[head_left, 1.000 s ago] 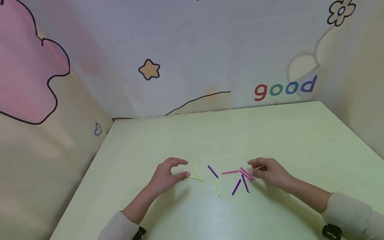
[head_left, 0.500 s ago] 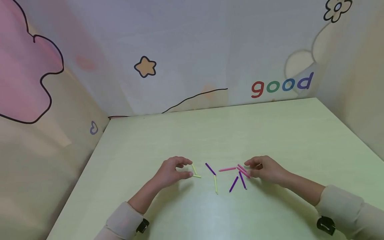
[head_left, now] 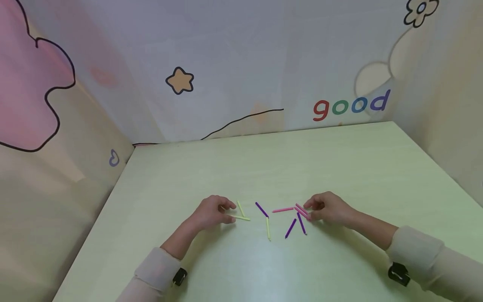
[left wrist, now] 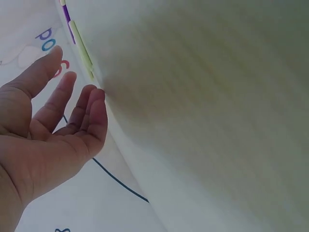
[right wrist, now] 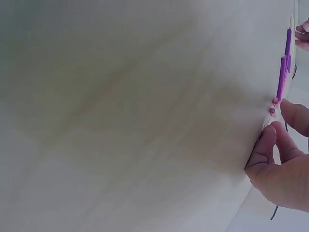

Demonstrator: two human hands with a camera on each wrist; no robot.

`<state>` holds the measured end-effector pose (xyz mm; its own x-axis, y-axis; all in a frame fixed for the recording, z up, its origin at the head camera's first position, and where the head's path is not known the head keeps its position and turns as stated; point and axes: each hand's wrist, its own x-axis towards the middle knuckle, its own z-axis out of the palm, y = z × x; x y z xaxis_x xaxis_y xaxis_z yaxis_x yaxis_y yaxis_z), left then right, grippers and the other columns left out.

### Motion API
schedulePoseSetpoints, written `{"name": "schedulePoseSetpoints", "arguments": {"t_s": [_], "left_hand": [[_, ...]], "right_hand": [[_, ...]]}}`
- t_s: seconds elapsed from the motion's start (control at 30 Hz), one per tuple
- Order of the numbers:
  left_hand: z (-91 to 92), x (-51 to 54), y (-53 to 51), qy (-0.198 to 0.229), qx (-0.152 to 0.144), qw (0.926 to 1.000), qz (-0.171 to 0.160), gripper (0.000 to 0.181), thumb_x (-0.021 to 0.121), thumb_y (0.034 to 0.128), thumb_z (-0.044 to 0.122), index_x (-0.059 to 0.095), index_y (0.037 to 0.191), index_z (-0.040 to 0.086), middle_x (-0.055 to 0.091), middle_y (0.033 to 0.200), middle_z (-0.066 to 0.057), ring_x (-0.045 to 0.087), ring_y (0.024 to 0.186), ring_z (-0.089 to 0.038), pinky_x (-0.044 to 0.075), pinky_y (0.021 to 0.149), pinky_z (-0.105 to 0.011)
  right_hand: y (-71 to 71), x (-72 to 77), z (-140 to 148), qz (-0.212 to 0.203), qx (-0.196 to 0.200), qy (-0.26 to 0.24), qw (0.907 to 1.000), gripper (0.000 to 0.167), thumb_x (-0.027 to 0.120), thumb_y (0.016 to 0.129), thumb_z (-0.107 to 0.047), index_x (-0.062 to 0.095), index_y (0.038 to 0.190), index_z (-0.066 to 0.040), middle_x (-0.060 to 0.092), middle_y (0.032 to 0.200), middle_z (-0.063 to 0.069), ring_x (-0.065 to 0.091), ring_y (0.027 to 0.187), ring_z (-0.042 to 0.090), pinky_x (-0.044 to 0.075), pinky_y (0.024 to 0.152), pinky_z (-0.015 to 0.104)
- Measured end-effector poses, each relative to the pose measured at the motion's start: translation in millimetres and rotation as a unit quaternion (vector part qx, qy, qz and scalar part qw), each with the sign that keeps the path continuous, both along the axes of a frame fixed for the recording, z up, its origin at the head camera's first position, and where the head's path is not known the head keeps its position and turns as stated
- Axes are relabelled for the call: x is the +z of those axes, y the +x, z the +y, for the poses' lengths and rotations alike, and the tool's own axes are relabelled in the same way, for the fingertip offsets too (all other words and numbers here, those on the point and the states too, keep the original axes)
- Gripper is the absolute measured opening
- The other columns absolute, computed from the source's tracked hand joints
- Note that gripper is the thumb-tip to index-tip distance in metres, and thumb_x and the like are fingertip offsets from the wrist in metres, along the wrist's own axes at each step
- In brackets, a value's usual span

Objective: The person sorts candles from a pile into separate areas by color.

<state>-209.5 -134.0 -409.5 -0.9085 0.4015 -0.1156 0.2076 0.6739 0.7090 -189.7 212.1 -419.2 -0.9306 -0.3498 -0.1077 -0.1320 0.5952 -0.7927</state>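
Nearest, a pale left sleeve point(head_left: 154, 270) and a pale right sleeve point(head_left: 416, 249), a small black object point(head_left: 179, 277) at each cuff. Farther up the pale green table point(head_left: 226, 167), a lengthwise lime stick point(head_left: 268, 229), far end meeting a slanted purple stick point(head_left: 262, 209); to the right, two more purple sticks point(head_left: 290, 228), angled toward each other, far ends near but apart. Slightly beyond, the left hand point(head_left: 211, 213): fingers loosely bent, thumb spread from forefinger, no pinch visible, thumb right at the end of a crosswise lime stick point(head_left: 240, 217), contact hard to tell. Off that one, a slanted lime stick point(head_left: 240, 208), near end meeting it. Opposite, the right hand point(head_left: 331, 208): fingers bent, thumb and forefinger parted about the right ends of two side-by-side pink sticks point(head_left: 300, 208), no clear grip, contact uncertain. Left of that pair, a third pink stick point(head_left: 283, 209), nearly crosswise, right end just beside theirs. Past the table's far edge, a pale wall point(head_left: 241, 63) bearing a thin black line point(head_left: 241, 120), the multicolored word "good" point(head_left: 358, 105) and, higher, an orange star point(head_left: 180, 80).
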Motion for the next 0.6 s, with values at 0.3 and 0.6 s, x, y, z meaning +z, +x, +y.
{"name": "schedulePoseSetpoints", "arguments": {"t_s": [0.3,0.6], "left_hand": [[0.3,-3.7,-9.2,-0.017,-0.041,0.999,0.007,0.024,0.08,0.07,0.006,0.071,0.092,0.005,0.063,0.082,0.002,0.053,0.075,-0.013,0.044,0.069,-0.028],[5.5,-4.1,-9.5,-0.019,-0.037,0.999,-0.019,0.014,0.077,0.0713,0.001,0.07,0.082,0.005,0.056,0.066,0.002,0.049,0.063,-0.012,0.041,0.058,-0.025]], "right_hand": [[-1.8,0.4,0.2,0.0,0.014,0.011,0.9998,0.019,0.074,0.076,-0.005,0.069,0.094,0.0,0.057,0.074,0.0,0.045,0.069,0.017,0.039,0.057,0.026],[-4.0,0.7,3.2,0.0,0.019,0.02,0.9996,0.013,0.064,0.08,0.002,0.071,0.089,-0.003,0.062,0.075,0.0,0.047,0.068,0.018,0.04,0.057,0.028]]}}
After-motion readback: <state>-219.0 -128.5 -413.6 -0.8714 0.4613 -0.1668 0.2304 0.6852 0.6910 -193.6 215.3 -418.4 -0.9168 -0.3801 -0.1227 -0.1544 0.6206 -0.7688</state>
